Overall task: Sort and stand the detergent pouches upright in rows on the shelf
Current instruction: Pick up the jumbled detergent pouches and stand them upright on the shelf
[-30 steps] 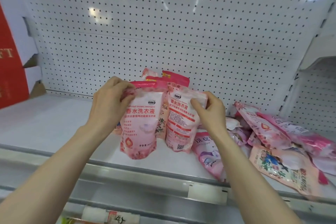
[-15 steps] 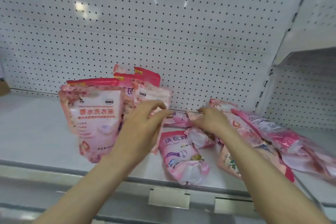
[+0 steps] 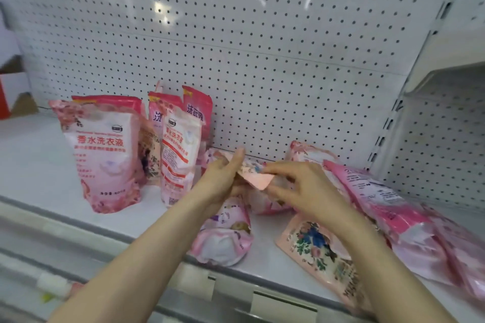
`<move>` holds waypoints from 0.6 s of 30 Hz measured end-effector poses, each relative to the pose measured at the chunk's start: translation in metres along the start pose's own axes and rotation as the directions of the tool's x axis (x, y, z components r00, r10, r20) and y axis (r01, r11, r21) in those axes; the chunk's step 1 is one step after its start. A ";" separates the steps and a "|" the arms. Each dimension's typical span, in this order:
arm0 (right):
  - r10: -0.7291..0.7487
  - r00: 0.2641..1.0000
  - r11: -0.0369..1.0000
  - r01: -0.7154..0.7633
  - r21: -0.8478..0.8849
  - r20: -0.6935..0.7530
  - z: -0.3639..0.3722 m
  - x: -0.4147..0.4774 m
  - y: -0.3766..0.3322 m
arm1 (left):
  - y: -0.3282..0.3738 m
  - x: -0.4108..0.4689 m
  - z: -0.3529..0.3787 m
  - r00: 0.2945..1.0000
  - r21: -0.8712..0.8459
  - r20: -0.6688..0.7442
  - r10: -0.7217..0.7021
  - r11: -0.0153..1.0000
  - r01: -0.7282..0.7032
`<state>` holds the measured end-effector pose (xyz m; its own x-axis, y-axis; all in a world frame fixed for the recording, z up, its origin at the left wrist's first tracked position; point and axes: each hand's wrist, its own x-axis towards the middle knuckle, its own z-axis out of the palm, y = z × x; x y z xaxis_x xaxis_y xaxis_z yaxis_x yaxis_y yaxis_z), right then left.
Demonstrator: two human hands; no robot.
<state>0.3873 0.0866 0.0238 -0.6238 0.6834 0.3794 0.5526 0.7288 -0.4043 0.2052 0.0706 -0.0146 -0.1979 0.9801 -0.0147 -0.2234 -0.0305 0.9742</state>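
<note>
Several pink detergent pouches stand upright at the left of the white shelf (image 3: pixel 34 165): a big one (image 3: pixel 105 155) in front, a narrower one (image 3: pixel 179 157) beside it, more behind. In the middle, both hands are on a small pink flowered pouch (image 3: pixel 258 178) lifted off the pile. My left hand (image 3: pixel 223 181) lies against its left side with straight fingers. My right hand (image 3: pixel 301 186) pinches its right edge between thumb and fingers. A pouch (image 3: pixel 225 236) lies flat under my left wrist. A floral pouch (image 3: pixel 322 252) and long pink ones (image 3: pixel 388 207) lie at the right.
A white pegboard wall (image 3: pixel 262 47) backs the shelf. A metal price rail (image 3: pixel 236 288) runs along the front edge. A shelf upright (image 3: pixel 393 113) bounds the bay on the right. Red and white cardboard boxes (image 3: pixel 13 92) sit at the far left.
Both hands let go of the two standing pouches at the left and moved right to the pile. They now have a small flowered pouch between them. The view swung right.
</note>
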 end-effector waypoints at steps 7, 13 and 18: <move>0.151 0.984 0.949 -0.171 0.264 0.094 -0.018 0.017 0.055 | -0.014 -0.013 0.004 0.954 0.152 -0.213 0.210 0.972 -0.179; 0.341 0.936 0.920 -0.312 -0.237 0.090 0.001 0.104 0.080 | 0.020 -0.044 -0.017 0.794 0.406 -0.207 0.572 0.789 -0.462; 0.466 0.769 0.781 -0.126 -0.612 0.438 0.056 0.138 0.076 | 0.030 -0.048 -0.043 0.741 0.474 -0.237 0.629 0.740 -0.477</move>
<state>0.3125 0.2339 -0.0014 -0.4637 0.8466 -0.2611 0.8481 0.5094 0.1455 0.1667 0.0140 0.0059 -0.5134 0.6602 0.5482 0.3812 -0.3969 0.8349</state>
